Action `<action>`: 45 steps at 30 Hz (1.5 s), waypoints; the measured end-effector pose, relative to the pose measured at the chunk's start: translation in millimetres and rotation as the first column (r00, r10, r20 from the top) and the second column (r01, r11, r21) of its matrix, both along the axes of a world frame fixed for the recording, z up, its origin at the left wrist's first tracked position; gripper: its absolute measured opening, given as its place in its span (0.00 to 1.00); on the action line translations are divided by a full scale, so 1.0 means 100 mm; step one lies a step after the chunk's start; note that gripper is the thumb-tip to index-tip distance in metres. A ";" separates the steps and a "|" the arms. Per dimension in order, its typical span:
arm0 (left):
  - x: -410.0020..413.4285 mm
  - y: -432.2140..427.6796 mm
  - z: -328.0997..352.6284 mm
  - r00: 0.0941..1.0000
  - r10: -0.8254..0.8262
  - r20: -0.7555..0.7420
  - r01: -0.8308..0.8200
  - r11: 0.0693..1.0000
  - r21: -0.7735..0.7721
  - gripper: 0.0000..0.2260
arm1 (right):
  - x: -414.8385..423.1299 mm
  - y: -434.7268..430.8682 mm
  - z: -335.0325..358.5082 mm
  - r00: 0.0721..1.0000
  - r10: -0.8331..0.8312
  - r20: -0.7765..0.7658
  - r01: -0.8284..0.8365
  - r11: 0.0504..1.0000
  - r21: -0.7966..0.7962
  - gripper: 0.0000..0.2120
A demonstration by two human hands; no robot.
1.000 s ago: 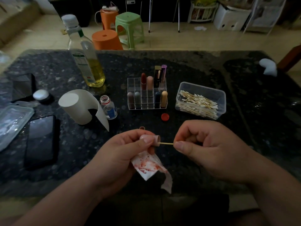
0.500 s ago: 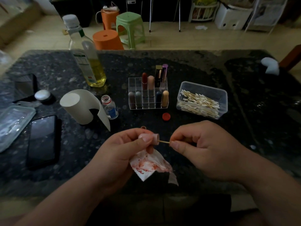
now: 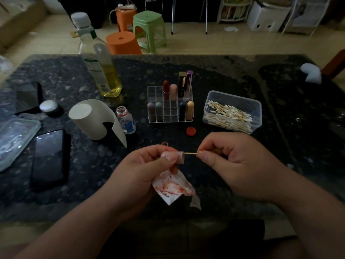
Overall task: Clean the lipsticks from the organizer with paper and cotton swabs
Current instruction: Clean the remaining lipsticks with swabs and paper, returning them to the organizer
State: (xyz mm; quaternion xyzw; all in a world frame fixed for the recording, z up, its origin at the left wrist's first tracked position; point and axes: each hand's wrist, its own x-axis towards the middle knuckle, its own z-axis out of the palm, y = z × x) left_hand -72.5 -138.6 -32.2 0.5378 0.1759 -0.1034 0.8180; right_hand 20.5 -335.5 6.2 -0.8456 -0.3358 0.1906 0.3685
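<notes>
Lipstick [image 3: 180, 158], a pink tube, is held on its side above the near part of the table [image 3: 280, 146], its open end facing right. I see the left hand [image 3: 143, 171] gripping it between thumb and curled fingers, with a crumpled paper [image 3: 171, 186] smeared red tucked under the same fingers and hanging below. The right hand [image 3: 237, 165] pinches the wooden stick of a cotton swab [image 3: 190, 153] between thumb and forefinger; the swab's far end is inside the tube's mouth, so I cannot see its tip. Farther back stands the clear organizer [image 3: 155, 90] with other lipsticks [image 3: 173, 91] upright in its compartments. A red cap [image 3: 191, 131] lies just in front of it, and a box [image 3: 233, 97] of swabs sits to its right. To its left are a small bottle [image 3: 127, 119], a paper roll [image 3: 91, 118], an oil bottle [image 3: 100, 68] and a phone [image 3: 48, 157].
</notes>
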 end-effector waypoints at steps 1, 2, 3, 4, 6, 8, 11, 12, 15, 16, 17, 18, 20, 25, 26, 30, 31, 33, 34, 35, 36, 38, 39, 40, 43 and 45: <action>0.00 0.00 -0.01 1.000 -0.003 -0.003 0.003 1.000 0.009 0.09 | 0.00 0.01 0.00 1.000 0.000 0.018 0.000 1.000 -0.027 0.09; 0.00 0.00 -0.01 1.000 -0.010 -0.003 0.010 1.000 0.017 0.09 | 0.00 0.02 0.00 1.000 0.004 0.022 -0.003 0.999 -0.051 0.09; 0.00 0.00 -0.02 1.000 -0.016 -0.002 0.016 1.000 0.023 0.09 | 0.00 0.02 0.00 1.000 0.009 0.014 -0.008 0.997 -0.075 0.09; -0.01 0.00 -0.02 1.000 -0.017 0.000 0.017 1.000 0.026 0.09 | 0.00 0.03 0.00 1.000 0.017 -0.001 -0.017 0.995 -0.095 0.09; -0.01 -0.01 -0.03 1.000 -0.007 0.011 0.007 1.000 0.016 0.09 | 0.00 0.03 0.01 0.999 0.038 -0.034 -0.042 0.992 -0.119 0.10; -0.01 -0.02 -0.02 1.000 0.002 0.021 -0.002 1.000 0.007 0.08 | 0.00 0.03 0.03 0.995 0.062 -0.078 -0.072 0.989 -0.126 0.09; -0.02 -0.02 -0.02 1.000 0.001 0.018 -0.001 1.000 0.007 0.09 | 0.00 0.01 0.05 0.978 0.101 -0.180 -0.114 0.991 -0.065 0.09; -0.02 -0.01 -0.02 1.000 -0.009 0.017 0.009 1.000 0.015 0.09 | -0.01 0.00 0.05 0.970 0.113 -0.213 -0.120 0.993 -0.021 0.08; -0.03 0.00 -0.01 0.998 -0.051 0.026 0.049 0.997 0.065 0.09 | -0.02 -0.02 0.03 0.946 0.112 -0.305 -0.076 0.989 0.128 0.08; -0.03 0.01 -0.01 0.998 -0.058 0.029 0.056 0.996 0.074 0.09 | -0.02 -0.02 0.01 0.944 0.096 -0.315 -0.048 0.986 0.158 0.08; -0.03 0.01 -0.01 0.998 -0.060 0.031 0.058 0.995 0.081 0.09 | -0.03 -0.01 0.01 0.949 0.076 -0.307 -0.024 0.985 0.170 0.09; -0.02 0.01 -0.01 0.998 -0.058 0.031 0.055 0.995 0.085 0.08 | -0.03 -0.01 0.00 0.959 0.054 -0.280 -0.006 0.986 0.167 0.09; -0.02 0.01 -0.02 0.998 -0.048 0.033 0.046 0.996 0.076 0.08 | -0.04 0.01 -0.01 0.979 0.010 -0.203 0.017 0.991 0.130 0.10; -0.02 0.00 -0.03 0.998 -0.054 0.034 0.053 0.997 0.047 0.06 | -0.04 0.04 -0.01 0.988 -0.020 -0.154 0.015 0.999 -0.034 0.09; -0.03 0.00 -0.03 0.998 -0.052 0.035 0.050 0.997 0.053 0.06 | -0.03 0.04 0.00 0.985 -0.011 -0.172 0.002 0.999 -0.054 0.09; -0.05 0.02 -0.06 0.997 -0.048 0.061 0.041 0.993 0.112 0.08 | -0.02 0.02 0.02 0.966 0.071 -0.247 -0.086 0.995 -0.052 0.08; -0.06 0.03 -0.06 0.996 -0.055 0.070 0.046 0.990 0.132 0.09 | -0.03 0.01 0.02 0.955 0.094 -0.280 -0.100 0.995 -0.008 0.07; -0.07 0.03 -0.07 0.993 -0.071 0.091 0.056 0.986 0.156 0.12 | -0.04 -0.01 0.03 0.921 0.123 -0.369 -0.086 0.990 0.115 0.05; -0.08 0.03 -0.07 0.992 -0.078 0.102 0.061 0.985 0.159 0.13 | -0.05 -0.02 0.02 0.904 0.133 -0.406 -0.068 0.983 0.171 0.05; -0.08 0.02 -0.06 0.990 -0.084 0.111 0.066 0.984 0.163 0.13 | -0.05 -0.03 0.02 0.889 0.145 -0.433 -0.051 0.974 0.221 0.05; -0.08 0.02 -0.06 0.989 -0.091 0.119 0.070 0.983 0.168 0.13 | -0.06 -0.03 0.01 0.879 0.155 -0.451 -0.037 0.965 0.259 0.06; -0.08 0.01 -0.05 0.986 -0.101 0.133 0.076 0.980 0.182 0.13 | -0.06 -0.03 0.00 0.886 0.146 -0.440 -0.017 0.959 0.283 0.06; -0.08 0.01 -0.05 0.986 -0.101 0.134 0.075 0.979 0.189 0.12 | -0.06 -0.03 -0.01 0.905 0.121 -0.407 -0.010 0.964 0.265 0.06; -0.08 0.00 -0.05 0.986 -0.098 0.133 0.072 0.979 0.190 0.12 | -0.06 -0.02 -0.02 0.929 0.089 -0.359 -0.004 0.973 0.231 0.06; -0.08 0.00 -0.06 0.986 -0.084 0.143 0.055 0.978 0.201 0.14 | -0.07 0.01 -0.05 0.977 0.024 -0.211 0.000 0.993 0.115 0.09; -0.08 0.00 -0.07 0.985 -0.077 0.152 0.043 0.976 0.215 0.14 | -0.07 0.03 -0.04 0.982 0.020 -0.188 -0.010 0.998 0.056 0.09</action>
